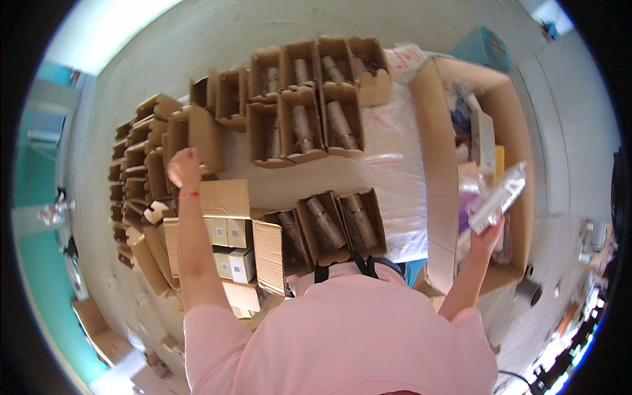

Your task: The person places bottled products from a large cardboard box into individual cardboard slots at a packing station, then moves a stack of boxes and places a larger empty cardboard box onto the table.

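Note:
My right hand (488, 234) is closed around the lower end of a shiny, clear-wrapped tube-shaped packet (501, 196), held tilted over the large cardboard box on the right. My left hand (184, 170) is curled at the near side of an open small cardboard box (205, 139), which looks smeared by motion; its fingers seem closed on the box's edge. Several small open boxes, such as one box (302, 125) in the middle, stand in rows, each with a wrapped tube inside. Nearest me, another box (324, 224) holds a similar wrapped tube.
The large cardboard box (440, 191) contains mixed wrapped items. Rows of small open boxes (138, 158) fill the left. An open carton (225, 199) with small packed boxes stands below my left forearm. A white sheet (395, 184) covers the work surface. A teal bin (484, 49) stands beyond.

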`<move>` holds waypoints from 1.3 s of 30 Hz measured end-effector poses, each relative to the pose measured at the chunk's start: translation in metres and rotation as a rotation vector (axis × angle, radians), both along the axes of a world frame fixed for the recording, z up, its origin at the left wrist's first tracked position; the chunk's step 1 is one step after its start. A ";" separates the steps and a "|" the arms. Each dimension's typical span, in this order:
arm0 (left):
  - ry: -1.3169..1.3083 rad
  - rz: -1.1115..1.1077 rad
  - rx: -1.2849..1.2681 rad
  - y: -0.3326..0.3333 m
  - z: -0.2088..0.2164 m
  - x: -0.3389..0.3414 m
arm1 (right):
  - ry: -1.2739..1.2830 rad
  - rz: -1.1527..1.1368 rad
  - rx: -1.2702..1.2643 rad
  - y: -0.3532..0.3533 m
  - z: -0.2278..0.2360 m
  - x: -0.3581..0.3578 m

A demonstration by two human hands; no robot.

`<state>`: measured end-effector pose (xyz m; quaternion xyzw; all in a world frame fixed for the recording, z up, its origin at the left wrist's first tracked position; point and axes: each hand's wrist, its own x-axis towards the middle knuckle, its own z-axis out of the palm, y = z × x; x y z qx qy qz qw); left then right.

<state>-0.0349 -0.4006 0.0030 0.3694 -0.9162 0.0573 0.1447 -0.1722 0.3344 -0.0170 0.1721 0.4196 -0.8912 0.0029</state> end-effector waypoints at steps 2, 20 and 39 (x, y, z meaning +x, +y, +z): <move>0.152 -0.026 -0.065 0.017 0.054 -0.001 | -0.065 -0.092 -0.115 -0.031 0.017 -0.002; 0.174 -1.047 0.174 0.415 0.036 -0.154 | -0.100 -0.008 -0.032 -0.020 0.030 0.040; 0.002 -0.751 0.606 0.361 -0.035 -0.123 | -0.239 0.633 -0.067 -0.206 0.053 -0.023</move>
